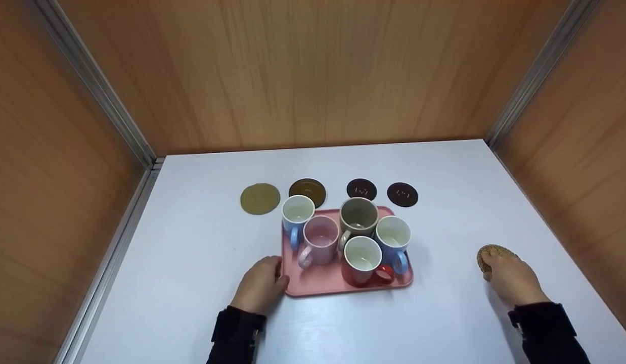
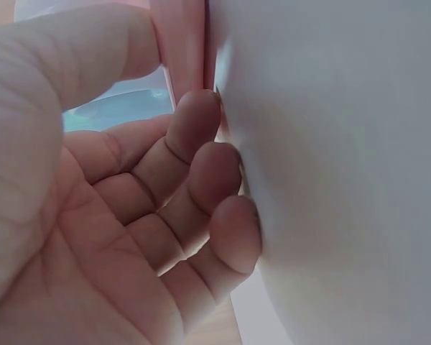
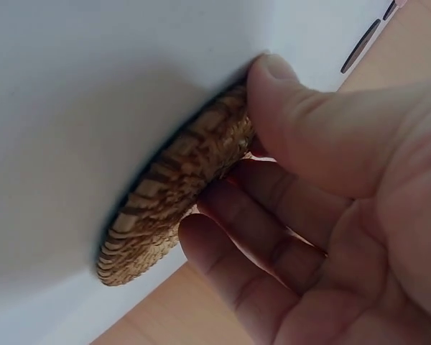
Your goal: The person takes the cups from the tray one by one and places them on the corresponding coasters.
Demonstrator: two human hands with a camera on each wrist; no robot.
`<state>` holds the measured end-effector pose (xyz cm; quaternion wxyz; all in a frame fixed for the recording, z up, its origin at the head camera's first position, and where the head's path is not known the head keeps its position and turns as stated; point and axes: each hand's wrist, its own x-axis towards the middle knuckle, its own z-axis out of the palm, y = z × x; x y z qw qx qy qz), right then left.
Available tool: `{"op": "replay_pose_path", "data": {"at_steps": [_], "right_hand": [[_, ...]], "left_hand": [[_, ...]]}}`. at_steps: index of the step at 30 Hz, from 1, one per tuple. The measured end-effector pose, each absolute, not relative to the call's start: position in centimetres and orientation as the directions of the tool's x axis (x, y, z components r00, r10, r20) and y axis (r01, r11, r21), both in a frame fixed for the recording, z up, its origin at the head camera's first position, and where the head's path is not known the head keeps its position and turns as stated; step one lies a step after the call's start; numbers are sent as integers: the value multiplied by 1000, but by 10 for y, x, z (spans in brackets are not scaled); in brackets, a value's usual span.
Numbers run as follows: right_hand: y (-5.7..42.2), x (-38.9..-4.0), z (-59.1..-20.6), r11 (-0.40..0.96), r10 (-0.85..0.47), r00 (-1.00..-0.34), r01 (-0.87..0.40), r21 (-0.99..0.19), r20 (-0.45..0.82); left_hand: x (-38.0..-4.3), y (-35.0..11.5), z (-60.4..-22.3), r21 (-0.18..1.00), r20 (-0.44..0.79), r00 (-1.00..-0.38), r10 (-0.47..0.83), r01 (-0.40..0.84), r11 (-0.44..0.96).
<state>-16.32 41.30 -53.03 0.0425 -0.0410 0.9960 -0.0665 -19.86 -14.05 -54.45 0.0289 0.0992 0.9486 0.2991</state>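
Note:
My left hand grips the left edge of a pink tray, thumb over the rim and fingers curled low against the table, as the left wrist view shows. On the tray stand several mugs: a pink mug, a grey-beige mug, a red mug with white inside, and two blue mugs with white insides, one at the back left and one at the right. Far to the right, my right hand holds a round woven coaster by its edge, low at the tabletop.
Behind the tray lie an olive-yellow coaster, a brown coaster and two dark coasters, one nearer the middle and one to its right. Wooden panels with metal corner rails enclose the white table on three sides.

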Motion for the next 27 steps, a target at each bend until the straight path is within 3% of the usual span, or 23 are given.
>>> {"op": "replay_pose_path", "data": {"at_steps": [9,17,21,27], "right_hand": [[404,-179,-538,976,-208,-978,-209,-56,21],[399,-205,-539,960,-271,-961,-274,-58,59],[395,-223,-535,960,-272,-962,-273,-58,38],[387,-251,-524,965,-215,-976,-206,-161,-41]], "left_hand": [[-197,-139,-549,581,-29,-982,189,138,802],[-199,-139,-548,572,-45,-982,185,126,810],[-199,-138,-547,580,-55,-984,169,106,808],[-200,-138,-545,571,-15,-983,182,141,809]]}}
